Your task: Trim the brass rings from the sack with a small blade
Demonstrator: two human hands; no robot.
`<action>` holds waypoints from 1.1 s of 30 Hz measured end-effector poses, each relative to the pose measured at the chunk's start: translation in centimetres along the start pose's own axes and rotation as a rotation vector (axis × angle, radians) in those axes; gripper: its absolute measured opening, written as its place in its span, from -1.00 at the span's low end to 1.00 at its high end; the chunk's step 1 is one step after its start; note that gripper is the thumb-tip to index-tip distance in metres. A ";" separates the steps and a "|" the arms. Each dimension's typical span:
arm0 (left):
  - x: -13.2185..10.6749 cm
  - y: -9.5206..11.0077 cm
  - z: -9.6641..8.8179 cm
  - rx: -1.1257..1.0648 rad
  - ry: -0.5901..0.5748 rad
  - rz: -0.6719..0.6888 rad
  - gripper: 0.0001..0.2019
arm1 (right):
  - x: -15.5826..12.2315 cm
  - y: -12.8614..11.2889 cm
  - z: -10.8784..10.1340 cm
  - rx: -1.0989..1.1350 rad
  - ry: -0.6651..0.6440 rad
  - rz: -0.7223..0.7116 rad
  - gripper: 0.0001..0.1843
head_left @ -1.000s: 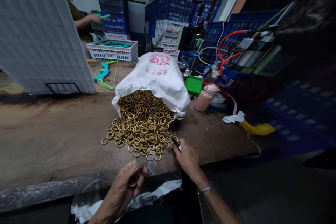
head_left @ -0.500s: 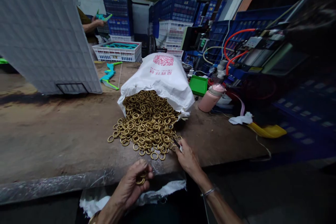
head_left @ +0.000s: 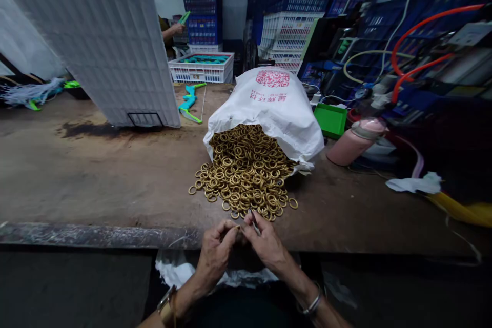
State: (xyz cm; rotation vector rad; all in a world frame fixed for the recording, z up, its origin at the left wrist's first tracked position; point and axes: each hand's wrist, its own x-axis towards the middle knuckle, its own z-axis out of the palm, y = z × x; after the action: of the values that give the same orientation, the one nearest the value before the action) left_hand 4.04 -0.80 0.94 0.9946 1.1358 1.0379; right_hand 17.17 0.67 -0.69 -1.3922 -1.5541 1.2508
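Note:
My left hand (head_left: 215,251) is closed at the table's front edge, its thumb and fingertips pinching a gold ring (head_left: 238,227). More rings are mostly hidden in its curled fingers. Right beside it, my right hand (head_left: 269,247) grips a small knife (head_left: 252,216); only a dark narrow part of it shows above the fingers. The fingertips of both hands nearly meet. Just beyond them lies a heap of gold rings (head_left: 246,184), spilling from the open mouth of a white woven sack (head_left: 265,107) with red print.
A blue-green toy bow (head_left: 188,101) lies left of the sack, near a grey corrugated panel (head_left: 126,51). To the right are a green tray (head_left: 329,120), a pink bottle (head_left: 355,142) and red hoses. Behind, a person's hand (head_left: 177,29) holds a green piece beside stacked crates (head_left: 202,2).
My right hand has drawn back from the heap's right edge to my left hand, still with the knife. My left hand has turned, hiding most of its rings. The view has shifted left.

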 end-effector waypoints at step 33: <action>-0.1 -1.2 -1.4 -0.162 -0.066 -0.207 -0.67 | -0.5 -2.2 0.6 -0.951 -0.135 0.047 -0.64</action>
State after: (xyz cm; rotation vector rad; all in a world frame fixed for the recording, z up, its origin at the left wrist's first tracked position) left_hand 2.77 -1.08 -0.44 0.7607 1.0580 0.9086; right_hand 16.05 0.13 1.26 -1.9227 -2.3760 0.6112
